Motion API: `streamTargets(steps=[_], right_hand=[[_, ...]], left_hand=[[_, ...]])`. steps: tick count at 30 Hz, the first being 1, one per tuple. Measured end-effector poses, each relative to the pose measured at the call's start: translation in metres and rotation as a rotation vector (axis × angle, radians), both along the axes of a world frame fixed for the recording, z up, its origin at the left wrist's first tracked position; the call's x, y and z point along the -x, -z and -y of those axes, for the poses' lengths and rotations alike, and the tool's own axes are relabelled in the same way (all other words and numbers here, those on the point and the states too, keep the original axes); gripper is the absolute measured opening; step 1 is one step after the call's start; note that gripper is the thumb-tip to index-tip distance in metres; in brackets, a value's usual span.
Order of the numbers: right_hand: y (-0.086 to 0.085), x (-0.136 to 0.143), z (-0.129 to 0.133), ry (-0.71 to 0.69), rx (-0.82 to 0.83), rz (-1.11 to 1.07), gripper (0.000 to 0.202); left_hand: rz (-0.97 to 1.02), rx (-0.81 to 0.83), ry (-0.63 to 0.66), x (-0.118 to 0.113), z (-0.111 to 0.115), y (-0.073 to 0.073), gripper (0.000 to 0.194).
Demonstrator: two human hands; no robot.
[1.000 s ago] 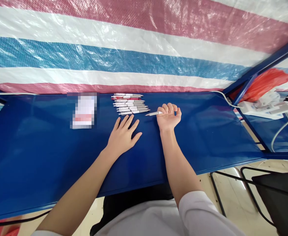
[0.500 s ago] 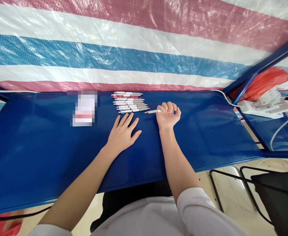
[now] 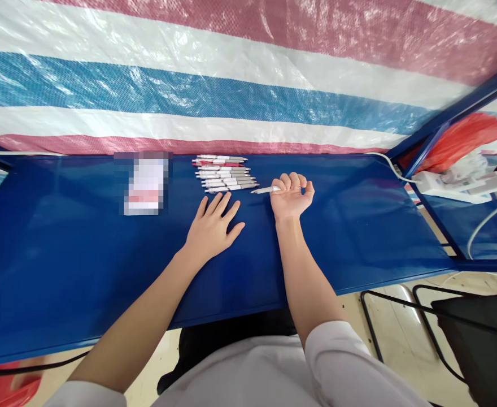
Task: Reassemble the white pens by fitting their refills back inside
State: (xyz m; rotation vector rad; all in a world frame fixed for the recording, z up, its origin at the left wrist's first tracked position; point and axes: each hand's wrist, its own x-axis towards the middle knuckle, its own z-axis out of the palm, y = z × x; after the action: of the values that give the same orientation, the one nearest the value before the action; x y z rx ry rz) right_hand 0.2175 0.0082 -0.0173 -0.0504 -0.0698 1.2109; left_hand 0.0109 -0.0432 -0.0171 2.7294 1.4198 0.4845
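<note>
L hand (image 3: 210,232) is lying palm down on the blue table (image 3: 104,254), fingers open and a bit spread, thumb angling out to the R – holding nothing. Its fingertips are sitting just below the near edge of the pen pile (image 3: 225,174).

R hand (image 3: 291,198) is resting palm up, R of the L hand, fingers loosely curling in, thumb bending toward the index finger. It's holding the end of a single pen (image 3: 264,190) at the little-finger side; the pen's white/grey body is sticking out L, tip pointing toward the pile, w/ a small gap btwn.

Pile is lying near the table's back edge, approx. mid – white/grey pens stacking up in a rough row, all running side to side, a red one showing near the far side. To the L of the pile, well apart, a pixelated item (image 3: 147,183) is lying flat; too blurred to ID, white w/ a reddish band.

Striped sheet (image 3: 231,96) (red/white/blue) is hanging behind the table. Far R: red plastic bag (image 3: 469,138) is sitting behind a white power strip (image 3: 456,189), white cables (image 3: 481,226) looping below. Bottom R: black chair (image 3: 481,339) is standing on the floor.
</note>
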Motion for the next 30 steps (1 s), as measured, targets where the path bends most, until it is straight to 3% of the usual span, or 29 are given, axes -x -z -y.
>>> streamTargets(steps=[30], right_hand=[[0.002, -0.0015, -0.0007, 0.019, -0.003, -0.011, 0.025]], left_hand=[[0.023, 0.007, -0.004, -0.0008, -0.0002, 0.0001, 0.052]])
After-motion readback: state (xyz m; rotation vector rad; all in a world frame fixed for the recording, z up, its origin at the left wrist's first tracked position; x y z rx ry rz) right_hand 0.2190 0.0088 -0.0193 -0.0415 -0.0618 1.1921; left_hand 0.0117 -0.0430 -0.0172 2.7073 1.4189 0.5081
